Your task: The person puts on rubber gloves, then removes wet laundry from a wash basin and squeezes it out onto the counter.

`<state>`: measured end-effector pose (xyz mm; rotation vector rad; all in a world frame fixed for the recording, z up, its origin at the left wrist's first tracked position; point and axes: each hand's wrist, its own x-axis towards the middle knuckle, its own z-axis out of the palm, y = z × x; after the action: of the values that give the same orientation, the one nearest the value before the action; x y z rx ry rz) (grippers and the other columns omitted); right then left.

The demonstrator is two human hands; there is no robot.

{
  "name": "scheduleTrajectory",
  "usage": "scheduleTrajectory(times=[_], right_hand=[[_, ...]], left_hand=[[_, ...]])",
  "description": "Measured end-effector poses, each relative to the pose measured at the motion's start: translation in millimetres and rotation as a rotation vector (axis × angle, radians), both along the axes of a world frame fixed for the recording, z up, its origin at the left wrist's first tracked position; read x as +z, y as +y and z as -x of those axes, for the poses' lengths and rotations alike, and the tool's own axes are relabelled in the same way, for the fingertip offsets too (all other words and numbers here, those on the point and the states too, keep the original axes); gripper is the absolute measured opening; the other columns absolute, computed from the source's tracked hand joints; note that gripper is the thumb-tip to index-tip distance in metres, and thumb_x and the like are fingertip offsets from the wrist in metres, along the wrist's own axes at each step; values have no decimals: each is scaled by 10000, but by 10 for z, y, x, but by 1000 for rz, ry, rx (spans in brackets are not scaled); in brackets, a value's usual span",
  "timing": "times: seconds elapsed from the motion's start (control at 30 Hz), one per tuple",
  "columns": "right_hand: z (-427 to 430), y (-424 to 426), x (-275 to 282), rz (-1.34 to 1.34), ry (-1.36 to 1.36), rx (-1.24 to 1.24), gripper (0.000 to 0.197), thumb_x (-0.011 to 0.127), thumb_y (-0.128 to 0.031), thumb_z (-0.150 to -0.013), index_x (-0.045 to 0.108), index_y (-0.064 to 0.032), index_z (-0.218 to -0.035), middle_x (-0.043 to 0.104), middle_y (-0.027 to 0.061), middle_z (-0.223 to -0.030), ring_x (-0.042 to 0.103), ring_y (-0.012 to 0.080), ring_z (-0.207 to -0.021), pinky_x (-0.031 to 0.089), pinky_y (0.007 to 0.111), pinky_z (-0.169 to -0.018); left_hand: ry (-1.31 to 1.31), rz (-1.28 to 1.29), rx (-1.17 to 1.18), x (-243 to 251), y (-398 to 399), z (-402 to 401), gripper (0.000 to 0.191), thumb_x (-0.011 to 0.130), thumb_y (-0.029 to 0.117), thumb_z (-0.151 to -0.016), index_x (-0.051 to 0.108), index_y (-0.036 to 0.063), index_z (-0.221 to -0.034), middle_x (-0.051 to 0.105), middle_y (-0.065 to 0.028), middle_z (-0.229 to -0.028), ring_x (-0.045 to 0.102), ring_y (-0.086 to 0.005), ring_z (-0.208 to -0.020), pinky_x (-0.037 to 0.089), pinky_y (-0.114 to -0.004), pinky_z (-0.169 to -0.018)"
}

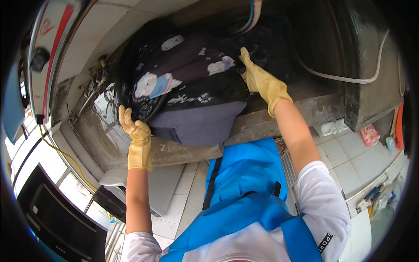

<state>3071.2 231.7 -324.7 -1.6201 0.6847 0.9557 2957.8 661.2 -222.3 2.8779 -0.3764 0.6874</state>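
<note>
A dark wet textile (196,85) with white cartoon animals and a grey-purple underside lies in a grey stone-like wash basin (248,127), partly hanging over its front edge. My left hand (136,131), in a yellow rubber glove, is at the textile's left front corner with its fingers apart; whether it touches the cloth is unclear. My right hand (250,70), gloved alike, is beside the textile's right edge, thumb raised. Its lower fingers are partly hidden, and their hold on the cloth cannot be told.
A striped hose (252,19) hangs in from the top. A pale hose (353,79) crosses the basin's right wall. Metal pipe fittings (95,78) are at the left wall. White plastic jugs (329,128) and a pink package (370,135) stand on the tiled floor at right.
</note>
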Motion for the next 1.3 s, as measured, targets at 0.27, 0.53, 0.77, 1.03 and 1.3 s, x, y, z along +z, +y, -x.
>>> scheduleTrajectory(times=[0.27,0.53,0.77,1.03,1.3], right_hand=[[-107,614,371,181,-89,1,701,419,-535,-1033,399,-17,-1504,412,108,-1554,374,294,-1426,294,507,-1181],[293,957,807,288,-78,-136,762,423,-596,-1009,434,0,-1484,449,133,-1528,404,285,-1413,291,453,-1181],[380,1199,1032,322,-73,-208,819,427,-649,-989,464,16,-1466,482,155,-1505,430,277,-1402,289,405,-1181],[333,1142,1129,380,-27,-322,887,431,-709,-965,499,33,-1446,519,181,-1479,459,267,-1389,286,351,-1181],[333,1208,1345,387,-71,-393,1053,442,-837,-866,496,41,-1445,513,223,-1480,408,326,-1435,278,370,-1186]], left_hand=[[-76,145,-79,-96,0,-105,541,412,464,-1053,585,-11,-1244,579,-254,-1299,581,-437,-1150,462,-493,-1004],[-77,293,-216,-73,35,-140,433,562,364,-995,556,28,-1268,567,-221,-1322,585,-404,-1155,471,-474,-965],[217,412,-205,320,147,-138,491,667,320,-933,567,-3,-1289,547,-233,-1386,548,-404,-1247,449,-479,-1040],[1050,638,393,1150,689,-1018,902,633,640,-890,454,-45,-1449,527,-258,-1445,488,-376,-1372,396,-418,-1130],[1604,676,41,134,915,-1836,987,495,773,-892,479,-45,-1443,545,-256,-1424,519,-318,-1333,388,-389,-1120]])
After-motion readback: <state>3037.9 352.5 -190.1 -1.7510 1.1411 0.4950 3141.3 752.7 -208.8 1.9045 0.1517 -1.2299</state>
